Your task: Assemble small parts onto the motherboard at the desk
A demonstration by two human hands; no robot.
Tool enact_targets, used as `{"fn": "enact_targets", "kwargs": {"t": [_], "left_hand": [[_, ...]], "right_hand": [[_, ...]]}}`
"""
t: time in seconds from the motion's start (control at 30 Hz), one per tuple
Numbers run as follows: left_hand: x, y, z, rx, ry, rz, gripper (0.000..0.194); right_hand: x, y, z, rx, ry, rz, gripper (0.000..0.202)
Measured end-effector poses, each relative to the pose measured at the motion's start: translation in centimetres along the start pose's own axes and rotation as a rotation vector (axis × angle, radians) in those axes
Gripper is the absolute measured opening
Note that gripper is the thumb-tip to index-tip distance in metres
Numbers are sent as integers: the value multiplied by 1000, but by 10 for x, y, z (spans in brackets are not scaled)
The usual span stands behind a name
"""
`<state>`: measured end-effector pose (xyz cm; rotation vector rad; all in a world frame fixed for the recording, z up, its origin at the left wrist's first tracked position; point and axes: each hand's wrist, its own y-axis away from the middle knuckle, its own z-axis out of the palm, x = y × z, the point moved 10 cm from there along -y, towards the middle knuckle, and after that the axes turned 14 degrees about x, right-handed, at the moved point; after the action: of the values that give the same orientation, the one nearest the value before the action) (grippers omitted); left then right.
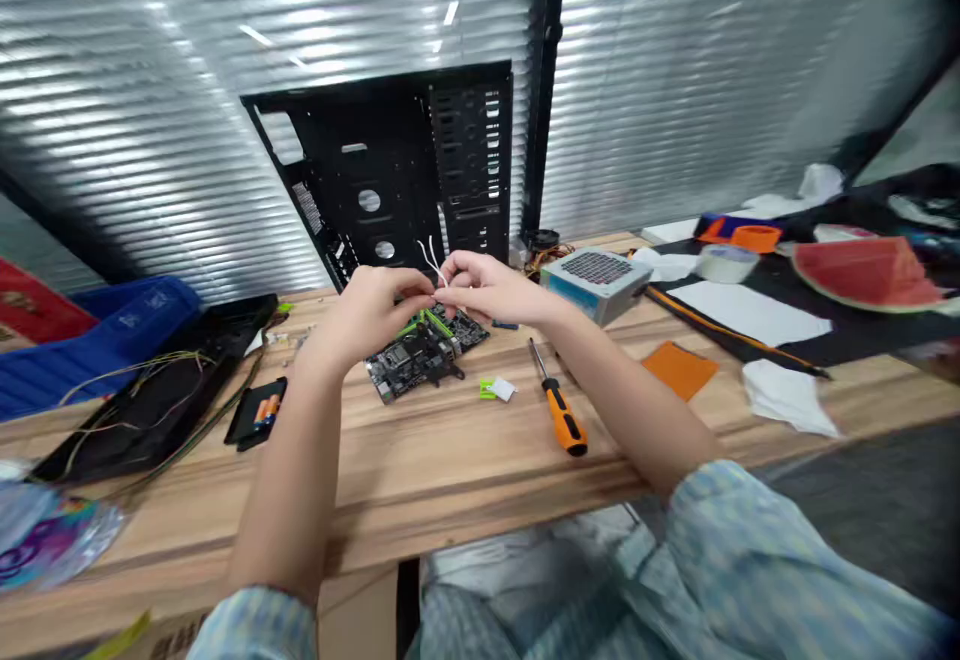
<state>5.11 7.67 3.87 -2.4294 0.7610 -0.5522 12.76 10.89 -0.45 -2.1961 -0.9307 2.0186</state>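
White wire (437,268), thin and in two strands, is held up above the wooden table (450,470), near the middle of the scene, between the two hands. Below it, on the table, lies a dark circuit board (411,358) with green slots.

I judge that this wire is very light and soft, so it will bend easily and will not keep a straight line by itself. Its covering may be a little slippery, and the thin ends could be damaged by a strong pull. It seems best to take hold of it close to the end, with the fingertips.

As for direction, the two free ends point upward and slightly to the left, toward the black metal panel (397,165) on the far side. The long axis rises steeply from the fingertips, with a light curve, and the strands stand a little apart at the top.

Right hand (484,287) is pinching the wire between thumb and forefinger. Left hand (381,308) has its thumb and forefinger brought near together beside it; whether they grip something, I cannot tell.
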Motion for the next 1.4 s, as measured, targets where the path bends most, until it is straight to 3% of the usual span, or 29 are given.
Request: {"fn": "enact_targets", "kwargs": {"t": [0.4, 0.63, 0.73, 0.87, 1.07, 1.27, 1.4], "left_hand": [[-2, 4, 2, -52, 79, -93, 24], [-4, 13, 17, -140, 302, -221, 22], [0, 15, 21, -163, 285, -249, 20], [4, 14, 24, -129, 257, -307, 25], [6, 10, 31, -18, 237, -335, 25], [7, 11, 33, 48, 234, -350, 24], [3, 10, 30, 126, 204, -359, 27]], "right_hand": [[3, -2, 2, 34, 66, -47, 24], [9, 9, 3, 57, 96, -66, 24], [18, 14, 3, 38, 97, -33, 25], [18, 17, -4, 50, 203, -54, 23], [5, 23, -11, 41, 600, -132, 24], [0, 26, -13, -54, 616, -141, 28], [2, 17, -30, -189, 530, -75, 42]]}}
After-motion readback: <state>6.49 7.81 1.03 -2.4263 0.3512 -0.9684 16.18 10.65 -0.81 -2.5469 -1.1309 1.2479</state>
